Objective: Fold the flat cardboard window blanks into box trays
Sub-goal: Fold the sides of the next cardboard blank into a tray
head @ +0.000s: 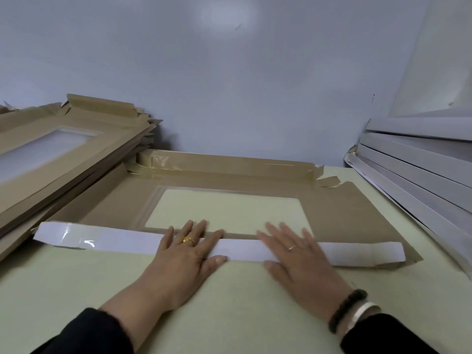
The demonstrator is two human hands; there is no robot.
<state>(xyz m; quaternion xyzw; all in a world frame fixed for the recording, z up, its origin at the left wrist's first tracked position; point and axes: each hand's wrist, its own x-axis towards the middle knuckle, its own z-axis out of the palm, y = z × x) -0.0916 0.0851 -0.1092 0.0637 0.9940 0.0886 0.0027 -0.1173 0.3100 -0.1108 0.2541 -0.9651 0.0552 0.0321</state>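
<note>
Head view: nearest the camera, two dark sleeves reach over the pale green table. The left hand and right hand lie flat, fingers straight and spread, pressing the white front flap folded over the near edge of the cardboard blank; neither grips anything. No print or label is readable. The blank is brown, lying flat on the table, with a clear window in its middle and its far flap raised. A stack of brown blanks sits left, white folded pieces right.
</note>
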